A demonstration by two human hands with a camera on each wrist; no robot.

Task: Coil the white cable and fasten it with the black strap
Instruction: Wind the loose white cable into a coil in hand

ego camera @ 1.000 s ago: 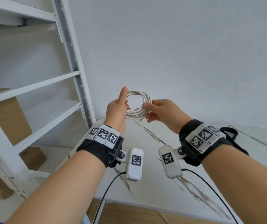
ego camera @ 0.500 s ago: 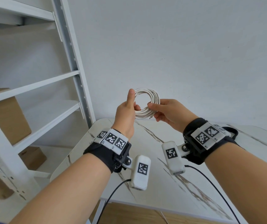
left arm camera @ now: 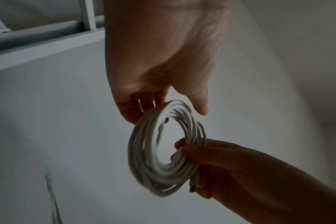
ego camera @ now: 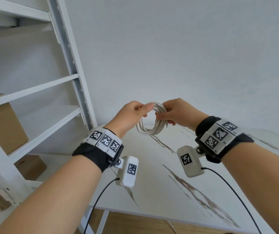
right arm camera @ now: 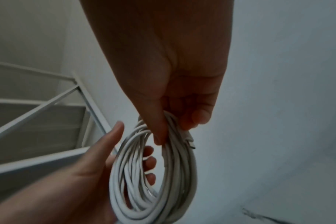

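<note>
Above the table (ego camera: 177, 174), at chest height: both hands raised in front of a white wall, a coil held between them.
Left hand (ego camera: 128, 116): forearm reaches up from lower left, back of hand toward the head camera; thumb extended along the top of the coil.
Left fingers (right arm camera: 151, 162): loosely curled behind the left side of the coil, tips showing through its opening in the right wrist view; thumb on the near side. They bracket the loops lightly; whether they press firmly cannot be told.
Right hand (ego camera: 177, 112): forearm comes in from lower right, wrist bent, knuckles up.
Right fingers (left arm camera: 197, 153): curled tight round the right side of the bundle, thumb through the opening, pinching all loops together.
White cable (ego camera: 152, 124): wound in many round loops, hanging clear of the table, upper arc between the two hands, lower arc free below them.
Cable end (right arm camera: 190, 141): a short plug tip lies along the bundle just beside the right fingers.
Wrist gear: black bands with printed markers and a white camera block (ego camera: 128, 171) on each wrist, thin black leads trailing down.
Shelving (ego camera: 34, 92): white metal rack at left, beside the table, with brown cardboard boxes (ego camera: 3, 125) on it.
</note>
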